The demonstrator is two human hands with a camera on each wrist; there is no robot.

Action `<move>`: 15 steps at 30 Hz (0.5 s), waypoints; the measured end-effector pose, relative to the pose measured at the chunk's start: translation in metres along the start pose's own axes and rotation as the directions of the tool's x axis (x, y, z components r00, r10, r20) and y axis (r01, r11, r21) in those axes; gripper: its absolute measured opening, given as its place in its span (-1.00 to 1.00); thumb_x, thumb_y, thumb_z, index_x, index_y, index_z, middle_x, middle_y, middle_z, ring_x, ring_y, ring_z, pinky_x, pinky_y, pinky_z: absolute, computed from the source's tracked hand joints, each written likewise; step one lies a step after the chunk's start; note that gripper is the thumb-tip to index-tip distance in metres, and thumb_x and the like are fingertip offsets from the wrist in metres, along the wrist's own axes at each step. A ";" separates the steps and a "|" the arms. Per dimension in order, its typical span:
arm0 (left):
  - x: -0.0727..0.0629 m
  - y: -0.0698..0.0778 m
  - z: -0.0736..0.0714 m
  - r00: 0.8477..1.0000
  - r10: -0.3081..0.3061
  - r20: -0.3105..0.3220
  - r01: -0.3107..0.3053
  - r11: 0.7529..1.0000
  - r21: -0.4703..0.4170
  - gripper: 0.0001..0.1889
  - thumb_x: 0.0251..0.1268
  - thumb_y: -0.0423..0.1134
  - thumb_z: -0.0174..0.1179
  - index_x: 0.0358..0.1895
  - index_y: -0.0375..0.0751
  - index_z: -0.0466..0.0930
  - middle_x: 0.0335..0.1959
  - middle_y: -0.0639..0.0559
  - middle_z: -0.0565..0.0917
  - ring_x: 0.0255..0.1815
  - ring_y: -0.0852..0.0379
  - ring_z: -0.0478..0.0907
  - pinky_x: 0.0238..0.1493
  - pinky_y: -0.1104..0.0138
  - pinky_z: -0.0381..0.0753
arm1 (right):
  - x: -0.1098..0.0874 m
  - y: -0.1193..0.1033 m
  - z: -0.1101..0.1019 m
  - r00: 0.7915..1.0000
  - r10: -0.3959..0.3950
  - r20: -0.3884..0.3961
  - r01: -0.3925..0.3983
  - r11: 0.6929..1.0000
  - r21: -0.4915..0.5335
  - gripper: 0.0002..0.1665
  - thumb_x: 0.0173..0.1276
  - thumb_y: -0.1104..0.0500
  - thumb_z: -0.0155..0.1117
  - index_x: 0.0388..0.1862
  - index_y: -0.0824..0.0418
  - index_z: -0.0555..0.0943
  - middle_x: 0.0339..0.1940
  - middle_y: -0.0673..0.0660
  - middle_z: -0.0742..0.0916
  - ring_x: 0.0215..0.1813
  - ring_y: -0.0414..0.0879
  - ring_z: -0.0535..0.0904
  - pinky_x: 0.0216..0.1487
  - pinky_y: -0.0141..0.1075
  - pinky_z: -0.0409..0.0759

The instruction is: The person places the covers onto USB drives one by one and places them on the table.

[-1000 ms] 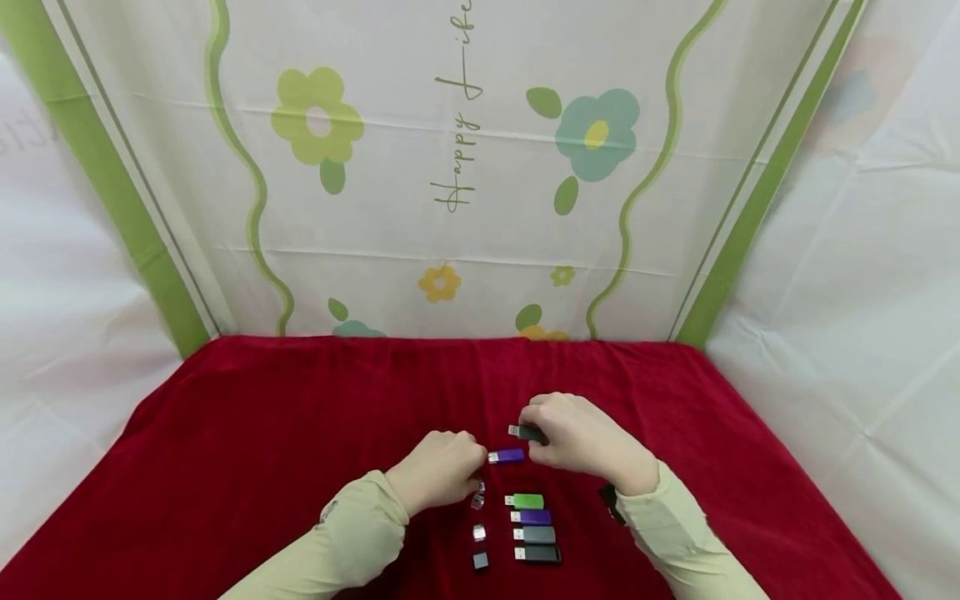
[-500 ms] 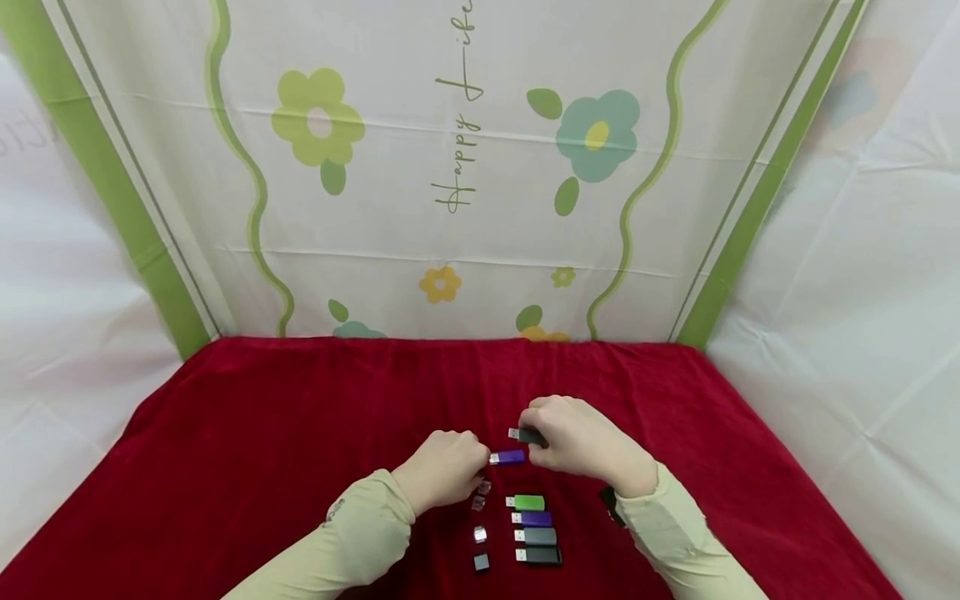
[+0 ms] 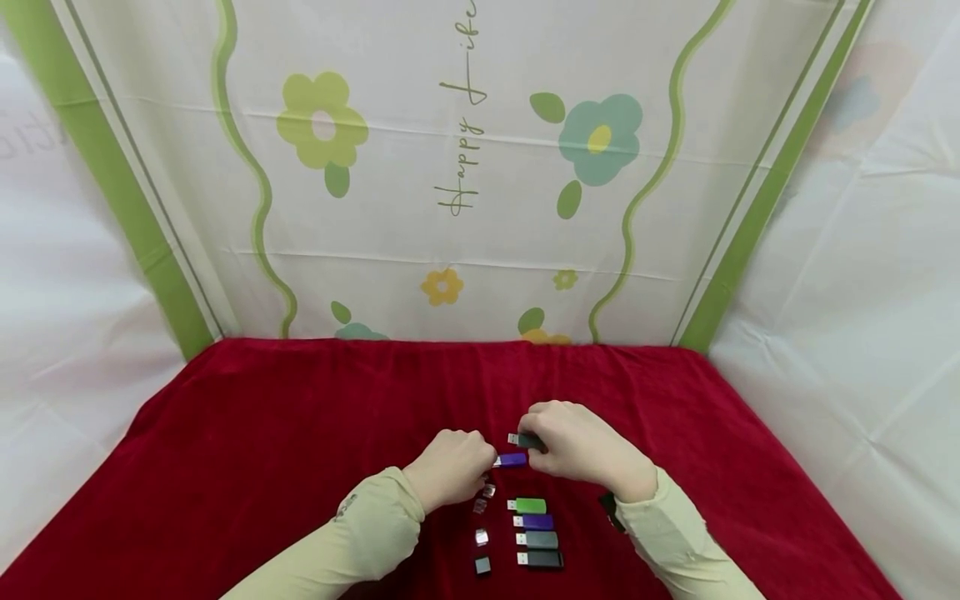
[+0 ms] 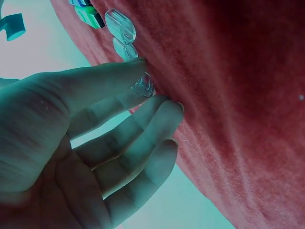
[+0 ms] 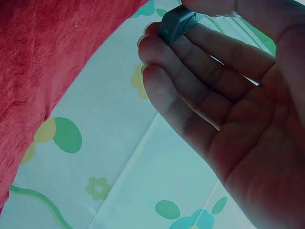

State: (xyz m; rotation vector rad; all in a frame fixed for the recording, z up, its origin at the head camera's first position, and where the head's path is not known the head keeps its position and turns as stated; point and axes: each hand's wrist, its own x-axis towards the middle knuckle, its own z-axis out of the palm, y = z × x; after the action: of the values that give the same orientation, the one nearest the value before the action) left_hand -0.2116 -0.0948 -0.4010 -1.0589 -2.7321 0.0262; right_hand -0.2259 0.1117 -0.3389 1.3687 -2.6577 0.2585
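Observation:
In the head view my left hand (image 3: 452, 467) is low over the red cloth, fingertips right at the connector end of a purple USB flash drive (image 3: 513, 460). Between thumb and fingers it pinches a small clear plastic cap (image 4: 144, 87). My right hand (image 3: 581, 444) grips a dark grey USB flash drive (image 3: 527, 441), its metal plug pointing left. The drive's grey end (image 5: 175, 25) shows between thumb and fingertips in the right wrist view. Two more clear caps, one above (image 3: 489, 491) and one below (image 3: 480, 506), lie just below my left hand.
Nearer me, a column of drives holds green (image 3: 531, 506), purple (image 3: 537, 522), grey (image 3: 541, 540) and black (image 3: 543, 559) ones, plugs leftward. Beside them lie a clear cap (image 3: 482, 537) and a dark-edged cap (image 3: 482, 566). A patterned curtain (image 3: 390, 192) rises behind the red cloth (image 3: 285, 417).
My left hand has shifted slightly right and covers more of the upper purple drive's connector; the clear caps below it show more. The right hand, still gripping the grey drive, sits slightly lower.

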 end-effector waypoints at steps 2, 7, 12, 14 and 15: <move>0.001 -0.001 0.000 1.000 0.000 0.004 0.000 1.000 -0.007 -0.75 0.06 -0.28 0.44 -0.61 0.03 0.54 -0.72 0.17 0.38 -0.72 0.25 0.34 -0.70 0.39 0.38 | 0.000 0.000 0.000 1.000 0.000 0.001 0.000 1.000 0.001 -0.83 0.01 0.36 0.39 -0.52 0.13 0.58 -0.55 -0.08 0.51 -0.53 -0.26 0.31 -0.52 -0.42 0.36; 0.003 -0.002 -0.001 1.000 -0.004 0.025 0.005 0.998 -0.056 -0.67 0.07 -0.25 0.45 -0.68 0.04 0.49 -0.77 0.21 0.34 -0.73 0.29 0.31 -0.68 0.42 0.37 | 0.000 0.000 0.001 1.000 0.002 0.010 -0.002 1.000 0.009 -0.83 0.02 0.35 0.38 -0.52 0.12 0.58 -0.56 -0.08 0.49 -0.53 -0.26 0.30 -0.53 -0.42 0.35; 0.003 -0.002 -0.002 0.999 -0.011 0.053 0.016 0.997 -0.080 -0.67 0.07 -0.24 0.48 -0.68 0.03 0.49 -0.76 0.22 0.35 -0.72 0.30 0.31 -0.65 0.44 0.38 | 0.000 0.000 0.002 1.000 0.000 0.013 0.000 1.000 0.009 -0.84 0.01 0.34 0.37 -0.52 0.12 0.59 -0.56 -0.07 0.50 -0.52 -0.26 0.30 -0.52 -0.42 0.35; 0.003 -0.002 -0.001 0.999 -0.011 0.054 0.015 0.997 -0.074 -0.72 0.06 -0.25 0.47 -0.64 0.01 0.54 -0.74 0.20 0.37 -0.70 0.29 0.33 -0.65 0.43 0.40 | 0.001 0.000 0.002 1.000 0.000 0.013 0.000 1.000 0.009 -0.84 0.01 0.34 0.38 -0.52 0.12 0.59 -0.56 -0.06 0.51 -0.52 -0.26 0.30 -0.52 -0.42 0.35; 0.002 -0.003 -0.001 0.999 -0.012 0.053 0.016 0.997 -0.072 -0.74 0.06 -0.27 0.47 -0.62 0.00 0.56 -0.73 0.18 0.39 -0.70 0.28 0.33 -0.65 0.43 0.40 | 0.001 0.000 0.002 1.000 0.000 0.014 0.000 1.000 0.011 -0.84 0.01 0.34 0.38 -0.52 0.12 0.59 -0.56 -0.06 0.51 -0.52 -0.26 0.30 -0.52 -0.41 0.35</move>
State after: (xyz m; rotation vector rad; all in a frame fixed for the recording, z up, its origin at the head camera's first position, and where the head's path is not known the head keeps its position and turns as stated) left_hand -0.2147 -0.0953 -0.3992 -1.0730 -2.8072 -0.0477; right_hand -0.2262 0.1106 -0.3411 1.3783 -2.6715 0.2655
